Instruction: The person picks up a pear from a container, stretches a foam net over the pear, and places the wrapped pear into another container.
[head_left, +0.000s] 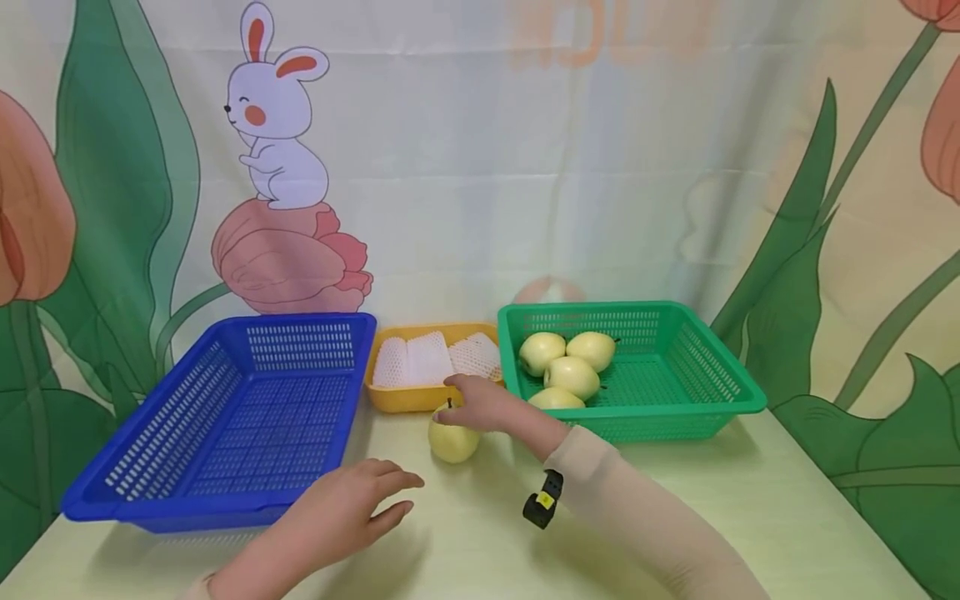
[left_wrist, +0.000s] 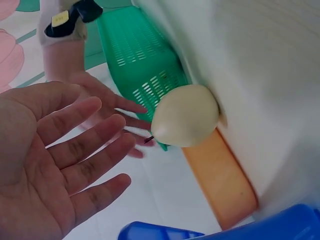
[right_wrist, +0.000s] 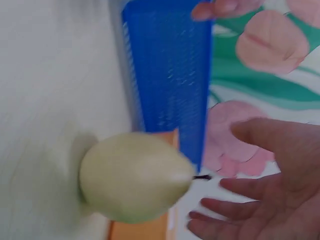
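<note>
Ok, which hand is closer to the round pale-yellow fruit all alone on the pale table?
Right. The right hand hovers just above the round pale-yellow fruit, near its stem. The left hand is farther off, on the fruit's near left side.

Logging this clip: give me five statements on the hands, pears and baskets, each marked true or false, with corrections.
1. The right hand is nearer the lone pear than the left hand is. True.
2. The left hand grips the lone pear. False: it is apart from it, with its fingers open.
3. White nets lie in the yellow basket. True.
4. Four pears show in the green basket. True.
5. The lone pear lies in the blue basket. False: it stands on the table, in front of the yellow basket.
</note>
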